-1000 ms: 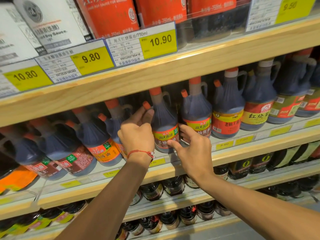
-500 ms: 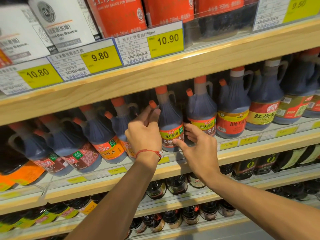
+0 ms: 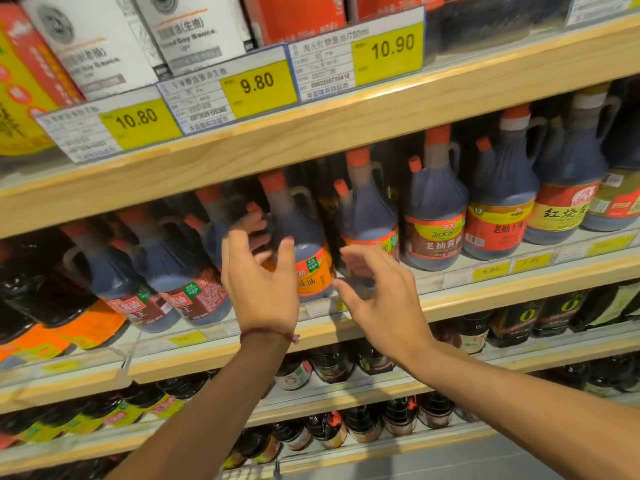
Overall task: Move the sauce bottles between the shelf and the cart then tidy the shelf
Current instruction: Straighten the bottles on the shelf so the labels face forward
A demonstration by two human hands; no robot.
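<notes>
A: Where is the sauce bottle to be found?

B: The orange-label bottle (image 3: 311, 268) is seen straight below the 9.80 price tag (image 3: 258, 86). It stands in the front row on the shelf board (image 3: 485, 297) under that tag.

A: How are the hands held?

B: Both are spread and kept apart, and nothing is gripped. The left hand (image 3: 258, 282) is held below the tag, across the bottle's left flank. Whether the plastic is touched cannot be told, since the fingers are blurred. The right hand (image 3: 377, 296) is held below and right of the tag, just beside the bottle's right flank and in front of a red-label bottle (image 3: 372, 237).

A: How is the long axis set?

B: It is roughly upright, with the cap toward the tag and the base on the board. A slight leftward lean is shown, which may be owed to the lens.

A: On what is the coming move judged to turn?

B: The bottle is bracketed, lying ahead of and between the palms, and the left hand is the nearer. A closing from both sides across the upright body is probably called for.
</notes>
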